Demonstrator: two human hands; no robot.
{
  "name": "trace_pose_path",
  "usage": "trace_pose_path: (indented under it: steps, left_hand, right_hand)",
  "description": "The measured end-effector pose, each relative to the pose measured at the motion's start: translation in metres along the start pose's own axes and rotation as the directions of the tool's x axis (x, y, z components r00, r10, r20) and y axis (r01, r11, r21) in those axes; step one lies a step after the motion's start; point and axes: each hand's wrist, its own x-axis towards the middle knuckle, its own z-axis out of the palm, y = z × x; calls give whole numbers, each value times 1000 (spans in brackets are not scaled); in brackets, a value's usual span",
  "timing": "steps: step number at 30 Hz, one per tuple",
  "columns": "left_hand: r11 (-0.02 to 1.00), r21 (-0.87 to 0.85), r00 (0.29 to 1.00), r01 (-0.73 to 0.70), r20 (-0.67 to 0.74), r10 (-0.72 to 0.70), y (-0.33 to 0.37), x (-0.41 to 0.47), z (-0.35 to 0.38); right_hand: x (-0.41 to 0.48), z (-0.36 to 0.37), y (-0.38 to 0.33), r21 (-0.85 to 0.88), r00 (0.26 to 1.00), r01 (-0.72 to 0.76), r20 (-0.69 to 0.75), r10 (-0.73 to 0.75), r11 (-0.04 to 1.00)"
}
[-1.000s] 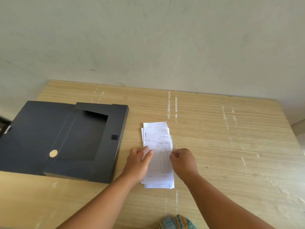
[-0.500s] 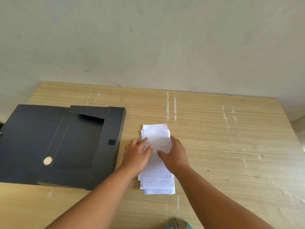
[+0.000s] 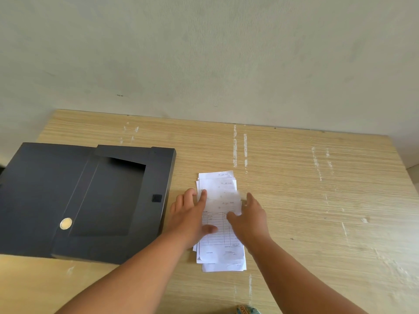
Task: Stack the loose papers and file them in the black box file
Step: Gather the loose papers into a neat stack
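fingers [image 3: 203, 196] of the left hand [image 3: 190, 216] lie spread and flat along the left edge of the papers [image 3: 218, 223], thumb laid across the printed sheet, pressing but not clamped on anything. right hand [image 3: 249, 219] rests at the stack's right edge, fingers loosely apart, thumb on the top sheet; whether it pinches a sheet i cannot tell. two hands, two bare forearms. one pile of white papers, uneven, with at least four or five offset edges showing at the far and near ends; an exact count cannot be made. the top sheet carries a ruled table. one black box file [image 3: 90, 200] lies open on the wooden table [image 3: 317, 200], just left of the pile and not touching it, with one round brass-coloured stud [image 3: 66, 223] and one small square catch [image 3: 157, 198]. pale wall [image 3: 204, 53] behind the table.
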Motion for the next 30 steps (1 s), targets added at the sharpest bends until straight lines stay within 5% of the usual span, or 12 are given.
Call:
trace_pose_path:
  steps: [9,14,19,23,30]
  left_hand:
    - [998,2,993,68,99,-68,-4,1,6]
    - [997,11,990,81,112,-82,-2,1,6]
    - [997,24,989,72,126,-74,-3,1,5]
    - [996,26,987,81,136,-84,-4,3,7]
    - [997,29,989,70,125,-73,-4,2,8]
  right_hand:
    - [-12,9,3,123,997,-76,34,72,989]
    - [-21,15,-2,-75,999,-27,29,29,997]
    - [-31,23,-11,122,999,-54,14,52,991]
    - [-23,9,-16,341,972,-231,32,234,911]
    - [-11,-7,4,549,933,-358,232,274,755]
